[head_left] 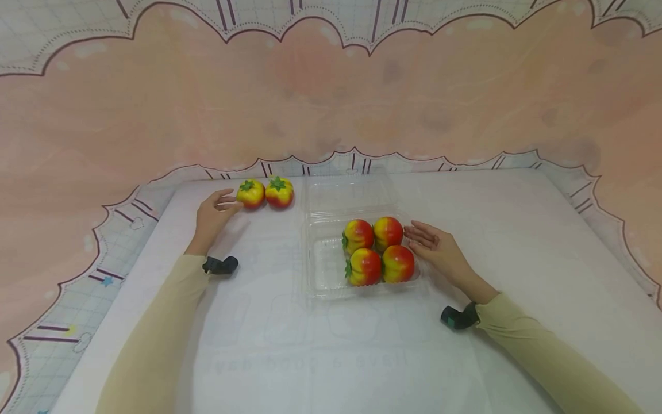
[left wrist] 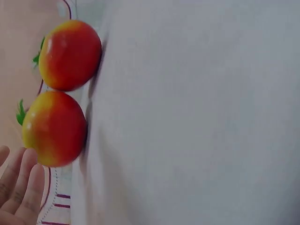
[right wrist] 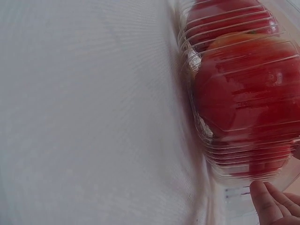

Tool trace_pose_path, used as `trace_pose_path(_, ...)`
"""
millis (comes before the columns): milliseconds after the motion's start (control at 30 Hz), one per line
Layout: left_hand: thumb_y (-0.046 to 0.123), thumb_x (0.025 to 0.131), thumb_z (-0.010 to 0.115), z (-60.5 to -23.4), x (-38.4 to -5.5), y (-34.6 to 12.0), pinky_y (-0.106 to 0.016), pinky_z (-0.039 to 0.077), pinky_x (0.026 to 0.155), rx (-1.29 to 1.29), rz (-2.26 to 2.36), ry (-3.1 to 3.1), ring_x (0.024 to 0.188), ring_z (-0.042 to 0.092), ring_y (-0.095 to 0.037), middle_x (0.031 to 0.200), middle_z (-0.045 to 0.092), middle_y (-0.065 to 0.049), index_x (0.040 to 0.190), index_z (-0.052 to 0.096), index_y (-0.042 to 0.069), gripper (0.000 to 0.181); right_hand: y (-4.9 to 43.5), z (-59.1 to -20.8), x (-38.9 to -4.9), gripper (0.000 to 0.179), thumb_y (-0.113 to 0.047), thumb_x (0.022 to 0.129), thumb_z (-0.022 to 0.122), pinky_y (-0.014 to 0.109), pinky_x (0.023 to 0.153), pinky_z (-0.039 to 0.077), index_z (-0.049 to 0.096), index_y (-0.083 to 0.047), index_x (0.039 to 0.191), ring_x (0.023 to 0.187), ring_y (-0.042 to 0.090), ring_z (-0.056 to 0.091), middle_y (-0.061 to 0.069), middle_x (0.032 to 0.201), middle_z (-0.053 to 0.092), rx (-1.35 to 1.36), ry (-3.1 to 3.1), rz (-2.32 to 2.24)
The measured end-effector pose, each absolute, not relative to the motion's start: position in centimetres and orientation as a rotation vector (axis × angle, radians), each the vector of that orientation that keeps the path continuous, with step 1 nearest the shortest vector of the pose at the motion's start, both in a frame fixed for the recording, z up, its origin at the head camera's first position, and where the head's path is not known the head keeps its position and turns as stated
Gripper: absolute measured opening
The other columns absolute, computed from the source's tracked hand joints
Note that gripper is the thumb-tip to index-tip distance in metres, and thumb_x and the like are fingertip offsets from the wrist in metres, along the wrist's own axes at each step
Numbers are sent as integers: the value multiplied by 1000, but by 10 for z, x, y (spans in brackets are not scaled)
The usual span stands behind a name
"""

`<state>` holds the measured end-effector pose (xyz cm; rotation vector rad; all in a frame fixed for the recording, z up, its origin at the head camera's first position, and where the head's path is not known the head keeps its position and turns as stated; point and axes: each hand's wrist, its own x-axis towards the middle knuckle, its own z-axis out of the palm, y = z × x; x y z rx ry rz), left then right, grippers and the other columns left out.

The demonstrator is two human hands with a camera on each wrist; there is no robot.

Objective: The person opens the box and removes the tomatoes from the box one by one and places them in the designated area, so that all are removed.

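Two red-and-yellow persimmons, a left one [head_left: 250, 194] and a right one [head_left: 280, 192], sit side by side at the back left, green leafy tops up. My left hand [head_left: 215, 214] is at the left one, fingers loosely extended and fingertips right at its side. A clear plastic clamshell box [head_left: 323, 291] lies with its lid [head_left: 351, 192] folded back. Several more persimmons [head_left: 364, 267] fill its right half, leafy tops toward the left. Beside the box's right wall is my right hand [head_left: 435, 250], fingers loosely bent; in the right wrist view its fingertips [right wrist: 259, 192] are close to the ribbed wall.
A white cloth [head_left: 258, 356] covers the table. Behind it hangs a peach-coloured printed fabric [head_left: 331, 103] with a scalloped border. Each wrist bears a small black camera, a left one [head_left: 221, 265] and a right one [head_left: 459, 316].
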<state>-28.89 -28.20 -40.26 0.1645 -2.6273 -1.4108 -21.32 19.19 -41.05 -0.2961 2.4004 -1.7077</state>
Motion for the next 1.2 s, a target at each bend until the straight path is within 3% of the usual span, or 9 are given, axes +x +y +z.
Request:
trace_pose_path(300,25,90,62,-385,-274,-258,-47,43,102,46,-1462,-2655,119,53,-36,129,54,-22,139,42,4,57,191,-409,-213,56,-5,93,55,21,93,44,31,3,143,129,37,44,25,141,44,-297,2395,-1714)
trace_pose_path(567,16,89,64,-372,-262,-228,-36,48,98,-206,-1458,-2717,107,58,-24,127,57,-20,136,46,4,52,191,-408,-212,56,-5,93,55,19,92,44,31,5,143,129,39,42,27,141,43,-312,2381,-1734)
trace_pose_path(867,12,85,69,-351,-245,-197,-41,48,98,-459,-1404,-2811,109,59,-32,124,58,-22,130,49,-1,52,191,-409,-213,57,-5,93,55,17,91,45,31,4,143,129,38,43,26,141,43,-295,2381,-1722)
trace_pose_path(1200,12,81,73,-339,-232,-172,-44,51,94,-717,-1342,-2864,103,62,-30,118,63,-17,126,57,5,49,192,-410,-215,57,-5,93,55,22,92,44,31,2,144,130,37,43,24,142,43,-287,2390,-1700)
